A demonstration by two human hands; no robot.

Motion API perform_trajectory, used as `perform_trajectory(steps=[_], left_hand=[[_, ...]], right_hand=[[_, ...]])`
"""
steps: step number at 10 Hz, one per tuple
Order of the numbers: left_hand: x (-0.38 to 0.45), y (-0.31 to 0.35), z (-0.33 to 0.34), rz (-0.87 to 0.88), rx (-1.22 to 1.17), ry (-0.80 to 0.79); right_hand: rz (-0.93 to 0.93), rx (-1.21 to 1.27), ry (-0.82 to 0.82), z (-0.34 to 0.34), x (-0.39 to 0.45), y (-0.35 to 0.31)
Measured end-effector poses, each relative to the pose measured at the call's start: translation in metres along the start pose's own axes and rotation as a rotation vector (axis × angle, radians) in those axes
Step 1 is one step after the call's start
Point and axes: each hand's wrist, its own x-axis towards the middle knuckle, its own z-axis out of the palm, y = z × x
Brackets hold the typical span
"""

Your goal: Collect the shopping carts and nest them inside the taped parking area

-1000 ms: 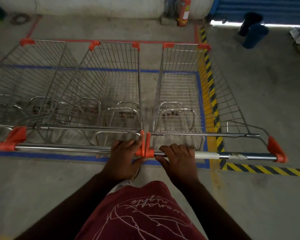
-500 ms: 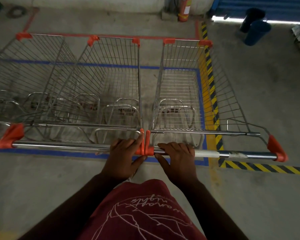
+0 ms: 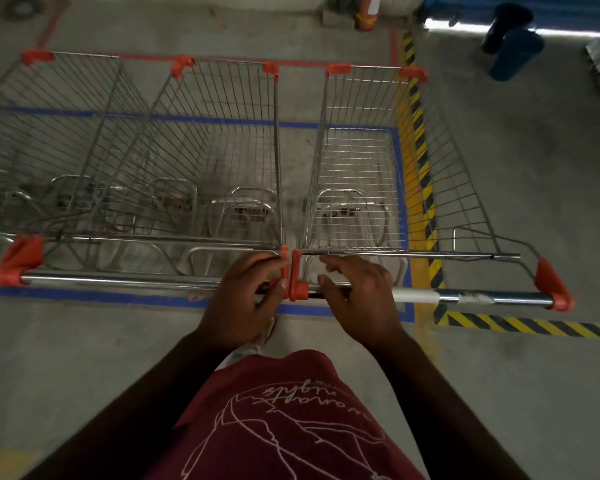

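Between two silver wire shopping carts with orange corner caps, our left hand [image 3: 243,299] curls round the left cart's chrome handle [image 3: 118,281]; our right hand [image 3: 357,299] hovers loose-fingered over the right cart's handle [image 3: 492,296]. Both carts stand over the blue floor tape [image 3: 84,295].

Red fire extinguisher [image 3: 368,12] by far wall; blue bin [image 3: 515,55] beside dark bin [image 3: 506,26]
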Motion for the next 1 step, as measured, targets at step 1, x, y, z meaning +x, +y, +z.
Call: perform_trajectory(steps=[1], left_hand=[[0.0165,0.0043,-0.0034,0.001,0.021,-0.018]], right_hand=[[-0.068,0.030,0.032,-0.0019,0.0240,-0.0003]])
